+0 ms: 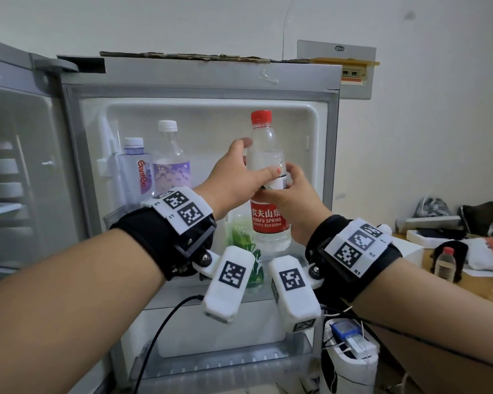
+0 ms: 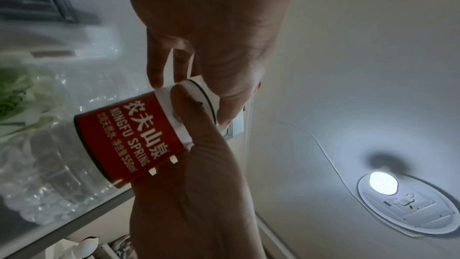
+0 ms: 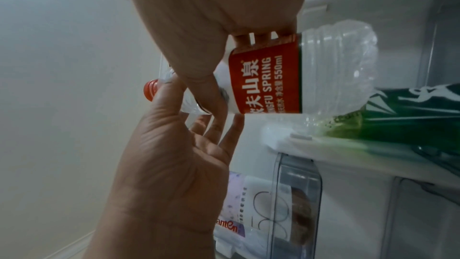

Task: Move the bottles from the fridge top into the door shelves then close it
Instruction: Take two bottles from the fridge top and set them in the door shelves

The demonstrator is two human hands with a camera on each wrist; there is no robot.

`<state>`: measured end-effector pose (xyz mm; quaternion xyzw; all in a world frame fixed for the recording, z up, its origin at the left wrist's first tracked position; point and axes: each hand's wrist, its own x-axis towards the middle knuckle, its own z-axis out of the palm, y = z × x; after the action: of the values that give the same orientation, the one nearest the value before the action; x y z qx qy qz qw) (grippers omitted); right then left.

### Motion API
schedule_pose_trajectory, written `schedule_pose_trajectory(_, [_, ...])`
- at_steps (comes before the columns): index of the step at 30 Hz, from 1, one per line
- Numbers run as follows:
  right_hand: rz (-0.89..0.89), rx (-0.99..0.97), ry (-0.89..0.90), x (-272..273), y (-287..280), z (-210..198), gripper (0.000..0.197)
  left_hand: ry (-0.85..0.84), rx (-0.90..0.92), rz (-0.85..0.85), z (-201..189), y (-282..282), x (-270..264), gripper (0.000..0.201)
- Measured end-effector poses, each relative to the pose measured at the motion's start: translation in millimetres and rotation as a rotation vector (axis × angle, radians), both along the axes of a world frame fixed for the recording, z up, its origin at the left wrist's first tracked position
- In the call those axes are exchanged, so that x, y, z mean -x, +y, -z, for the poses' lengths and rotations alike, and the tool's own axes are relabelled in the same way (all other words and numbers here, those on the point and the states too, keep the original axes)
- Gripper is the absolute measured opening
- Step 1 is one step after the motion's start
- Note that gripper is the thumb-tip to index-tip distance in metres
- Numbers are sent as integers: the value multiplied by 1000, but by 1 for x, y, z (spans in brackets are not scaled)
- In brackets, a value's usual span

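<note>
A clear water bottle with a red cap and red label stands upright in front of the open fridge door. My left hand grips its clear shoulder above the label. My right hand grips it at the label's top from the right. In the left wrist view my left hand and right hand both hold the bottle. The right wrist view shows the bottle with its base by the door shelf. A Ganten bottle, a purple-labelled bottle and a green bottle stand in the door.
The fridge body with its shelves is at the left. Flat cardboard lies on the fridge top. A lower door shelf is below my wrists. A table with clutter and a small bottle is at the right.
</note>
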<state>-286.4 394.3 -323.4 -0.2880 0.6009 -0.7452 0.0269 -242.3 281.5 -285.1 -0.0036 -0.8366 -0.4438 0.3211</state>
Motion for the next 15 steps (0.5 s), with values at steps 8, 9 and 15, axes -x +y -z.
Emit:
schedule_pose_trajectory(8, [113, -143, 39, 26, 23, 26, 65, -38, 36, 26, 27, 26, 22, 75])
schedule_pose_trajectory(9, [134, -165, 41, 30, 24, 31, 64, -47, 51, 22, 31, 28, 25, 75])
schedule_pose_trajectory(15, [214, -281, 33, 54, 24, 55, 68, -139, 126, -9, 46, 32, 42, 69])
